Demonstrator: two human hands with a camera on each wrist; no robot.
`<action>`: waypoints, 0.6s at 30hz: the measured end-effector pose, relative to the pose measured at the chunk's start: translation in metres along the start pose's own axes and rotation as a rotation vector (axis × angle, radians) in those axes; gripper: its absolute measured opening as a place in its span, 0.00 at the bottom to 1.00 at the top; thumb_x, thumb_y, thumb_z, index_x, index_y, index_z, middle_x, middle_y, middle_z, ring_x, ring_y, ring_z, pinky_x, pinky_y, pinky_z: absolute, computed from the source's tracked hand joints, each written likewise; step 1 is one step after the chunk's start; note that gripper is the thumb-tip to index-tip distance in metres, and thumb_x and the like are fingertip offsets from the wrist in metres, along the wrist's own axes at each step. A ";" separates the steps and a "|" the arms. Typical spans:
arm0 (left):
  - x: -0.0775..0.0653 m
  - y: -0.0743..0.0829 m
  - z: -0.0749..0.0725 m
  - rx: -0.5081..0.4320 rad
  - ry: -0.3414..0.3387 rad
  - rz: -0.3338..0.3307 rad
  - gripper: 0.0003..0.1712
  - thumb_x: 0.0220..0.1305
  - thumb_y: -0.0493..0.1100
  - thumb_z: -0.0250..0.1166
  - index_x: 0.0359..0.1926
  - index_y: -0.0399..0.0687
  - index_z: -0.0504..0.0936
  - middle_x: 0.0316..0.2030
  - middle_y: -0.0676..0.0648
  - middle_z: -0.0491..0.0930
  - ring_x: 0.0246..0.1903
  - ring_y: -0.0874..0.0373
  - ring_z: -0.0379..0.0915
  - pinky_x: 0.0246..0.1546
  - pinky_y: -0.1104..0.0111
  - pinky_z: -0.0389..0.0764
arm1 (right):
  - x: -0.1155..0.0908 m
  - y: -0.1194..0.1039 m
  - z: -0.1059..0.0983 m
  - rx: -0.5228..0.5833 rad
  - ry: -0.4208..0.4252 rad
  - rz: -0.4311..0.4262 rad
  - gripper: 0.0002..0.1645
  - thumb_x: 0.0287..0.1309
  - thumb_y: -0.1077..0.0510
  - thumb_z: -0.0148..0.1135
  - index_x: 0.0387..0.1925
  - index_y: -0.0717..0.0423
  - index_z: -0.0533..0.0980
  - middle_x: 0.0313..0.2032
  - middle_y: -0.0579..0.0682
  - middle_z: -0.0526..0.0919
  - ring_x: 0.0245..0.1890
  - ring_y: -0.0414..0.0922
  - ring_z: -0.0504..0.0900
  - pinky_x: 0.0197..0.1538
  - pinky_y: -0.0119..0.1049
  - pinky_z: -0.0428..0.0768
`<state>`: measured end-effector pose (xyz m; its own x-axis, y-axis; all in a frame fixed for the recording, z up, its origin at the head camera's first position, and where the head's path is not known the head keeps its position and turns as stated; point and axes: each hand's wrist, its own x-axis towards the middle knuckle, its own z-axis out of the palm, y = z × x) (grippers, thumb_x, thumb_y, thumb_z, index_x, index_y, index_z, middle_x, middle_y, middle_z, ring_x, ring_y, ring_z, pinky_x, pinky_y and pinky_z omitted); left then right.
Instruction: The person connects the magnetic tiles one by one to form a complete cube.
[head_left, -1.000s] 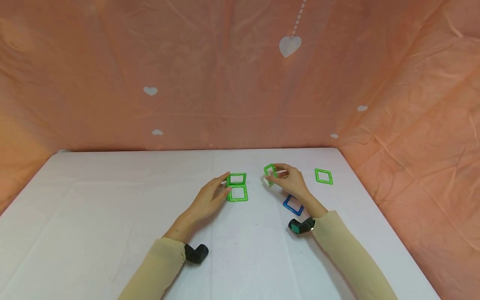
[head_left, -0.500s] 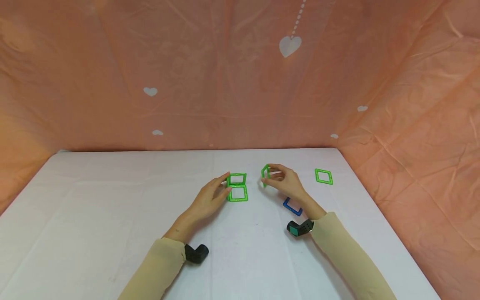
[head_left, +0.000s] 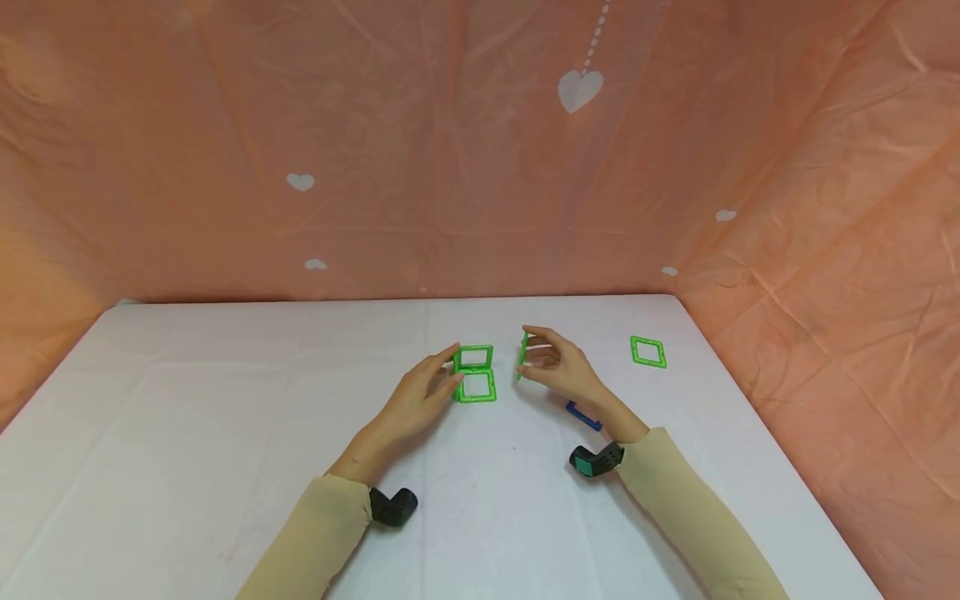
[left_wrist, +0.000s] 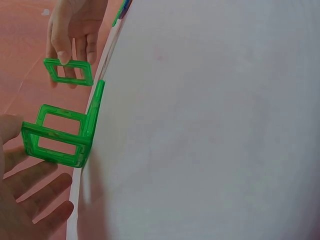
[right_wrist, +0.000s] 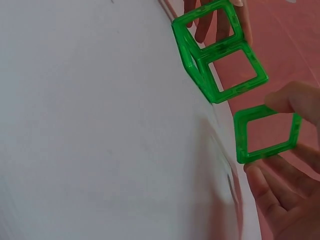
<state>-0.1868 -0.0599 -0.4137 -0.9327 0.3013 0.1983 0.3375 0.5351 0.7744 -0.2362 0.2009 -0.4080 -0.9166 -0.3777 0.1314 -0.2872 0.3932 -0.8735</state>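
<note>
Near the middle of the white table, in the head view, stands a small structure of green magnetic tiles (head_left: 474,369), square open frames joined at their edges. My left hand (head_left: 412,400) holds its left side between thumb and forefinger; the other fingers spread below it in the left wrist view. To its right, my right hand (head_left: 562,367) pinches a single green magnetic tile (head_left: 522,357) by two opposite edges, thumb on one and fingertips on the other. That tile (right_wrist: 240,135) is upright and apart from the structure (right_wrist: 222,47) in the right wrist view.
A blue square tile (head_left: 583,417) lies under my right wrist, partly hidden by it. Farther right, another green tile (head_left: 634,352) lies flat on the table (head_left: 225,400). An orange curtain (head_left: 450,167) with pale hearts hangs behind and at the sides.
My right hand has moved slightly left and turned the tile until it appears edge-on in the head view. The wrist now covers more of the blue tile. My left hand stays put.
</note>
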 end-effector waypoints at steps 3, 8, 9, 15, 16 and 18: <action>0.000 0.000 0.000 0.001 -0.001 -0.001 0.31 0.71 0.44 0.56 0.71 0.39 0.60 0.61 0.34 0.71 0.59 0.40 0.70 0.62 0.47 0.67 | 0.000 0.001 0.002 0.018 -0.006 0.012 0.42 0.51 0.63 0.71 0.67 0.61 0.63 0.57 0.63 0.74 0.57 0.59 0.76 0.59 0.53 0.74; 0.000 0.000 0.000 -0.008 -0.005 -0.002 0.31 0.71 0.44 0.56 0.71 0.40 0.61 0.62 0.34 0.70 0.59 0.40 0.70 0.62 0.46 0.66 | -0.006 -0.021 0.005 0.020 -0.014 -0.003 0.40 0.50 0.67 0.69 0.64 0.66 0.64 0.57 0.67 0.74 0.57 0.61 0.74 0.59 0.55 0.73; 0.000 0.000 -0.001 -0.008 -0.006 -0.003 0.31 0.71 0.44 0.56 0.71 0.40 0.61 0.62 0.34 0.70 0.59 0.40 0.70 0.62 0.46 0.66 | -0.008 -0.027 0.005 0.017 -0.017 -0.011 0.39 0.50 0.69 0.68 0.64 0.67 0.64 0.57 0.67 0.74 0.57 0.61 0.74 0.58 0.56 0.74; 0.000 0.000 -0.001 -0.008 -0.007 -0.004 0.31 0.70 0.44 0.56 0.70 0.40 0.61 0.63 0.34 0.69 0.59 0.40 0.71 0.62 0.46 0.66 | -0.013 -0.038 0.008 -0.019 -0.036 -0.053 0.37 0.48 0.71 0.67 0.61 0.71 0.65 0.55 0.69 0.75 0.54 0.63 0.76 0.55 0.57 0.75; 0.000 0.000 -0.001 -0.009 -0.007 -0.005 0.31 0.70 0.44 0.56 0.70 0.40 0.61 0.62 0.34 0.69 0.59 0.40 0.71 0.62 0.46 0.66 | -0.013 -0.038 0.008 -0.021 -0.040 -0.058 0.37 0.48 0.72 0.67 0.61 0.72 0.65 0.55 0.70 0.75 0.54 0.63 0.76 0.55 0.58 0.76; 0.000 0.000 0.000 -0.009 -0.006 -0.004 0.31 0.70 0.44 0.56 0.70 0.40 0.61 0.62 0.34 0.69 0.59 0.40 0.71 0.62 0.46 0.66 | -0.014 -0.038 0.009 -0.017 -0.050 -0.067 0.37 0.48 0.72 0.67 0.61 0.73 0.65 0.55 0.70 0.75 0.54 0.64 0.76 0.55 0.58 0.76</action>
<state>-0.1864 -0.0602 -0.4132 -0.9333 0.3037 0.1917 0.3326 0.5295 0.7804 -0.2102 0.1835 -0.3812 -0.8802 -0.4450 0.1651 -0.3525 0.3800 -0.8552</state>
